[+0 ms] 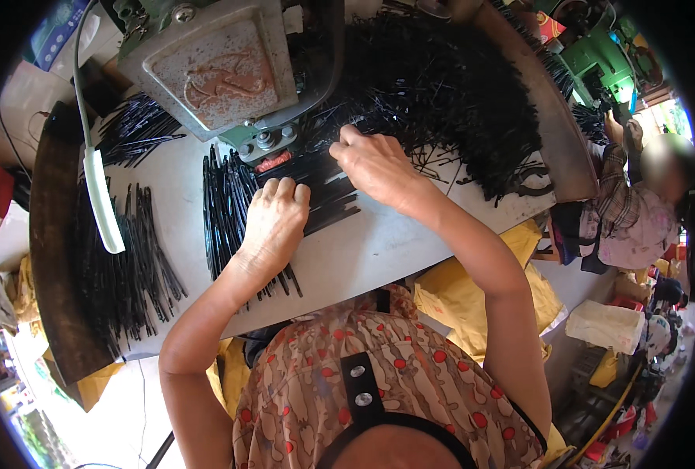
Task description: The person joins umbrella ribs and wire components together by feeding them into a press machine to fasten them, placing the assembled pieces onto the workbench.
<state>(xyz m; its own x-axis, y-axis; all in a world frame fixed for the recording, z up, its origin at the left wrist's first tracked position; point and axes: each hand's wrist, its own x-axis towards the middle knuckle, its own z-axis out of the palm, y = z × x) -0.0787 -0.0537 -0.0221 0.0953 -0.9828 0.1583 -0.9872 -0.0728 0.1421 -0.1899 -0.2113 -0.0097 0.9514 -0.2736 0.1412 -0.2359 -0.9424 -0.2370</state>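
The left hand (273, 219) is lying knuckles-up on a flat row of thin black strips (316, 191), its fingers curled down and pressing the near ends so that the row is staying square on the grey bench (378, 250). The right hand (375, 164) is reaching in just beyond it, fingers bent and close together, fingertips digging into the strips at the foot of the press (222, 70); it looks as if it is pinching a few of them, though the tips are half hidden among the black pieces and I cannot tell for sure. The strips are sitting directly under the green base of the press, touching both hands, seemingly so that they are feeding straight to the tool. A big loose heap (449, 86) of the same pieces is spreading across the bench behind the right hand, within easy reach. Sorted bundles (226, 211) are lying in parallel just left of the left hand, and more (124, 266) are lying well apart near the bench's dark rim, under a white lamp bar (103, 199). Another person (637, 211) is sitting off to the right, away from the bench.
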